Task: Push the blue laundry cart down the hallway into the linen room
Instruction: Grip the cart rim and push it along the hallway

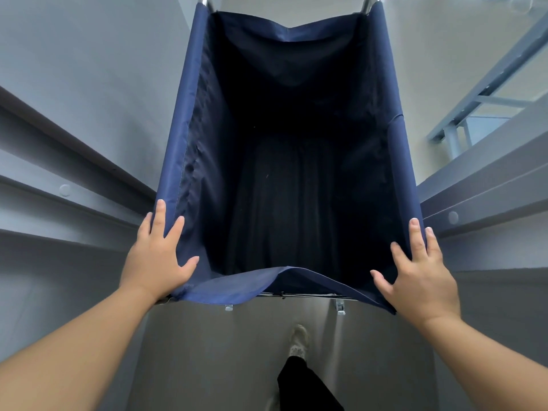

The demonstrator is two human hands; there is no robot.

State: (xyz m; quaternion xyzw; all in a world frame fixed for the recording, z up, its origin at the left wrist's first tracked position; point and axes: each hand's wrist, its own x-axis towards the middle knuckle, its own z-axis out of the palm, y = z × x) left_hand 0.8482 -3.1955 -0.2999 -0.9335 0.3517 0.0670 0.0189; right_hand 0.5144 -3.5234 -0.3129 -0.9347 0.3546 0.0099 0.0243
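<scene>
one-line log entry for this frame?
phase: pushing | left hand: flat on blue laundry cart near-left corner | right hand: flat on near-right corner | cart: looks empty | path: narrow hallway

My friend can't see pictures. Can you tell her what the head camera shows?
Two bare hands, left hand and right hand, rest open on the near corners of an empty blue laundry cart in a narrow grey hallway.

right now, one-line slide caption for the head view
Both hands, left and right, press the near corners of an empty blue laundry cart between hallway walls.
</scene>
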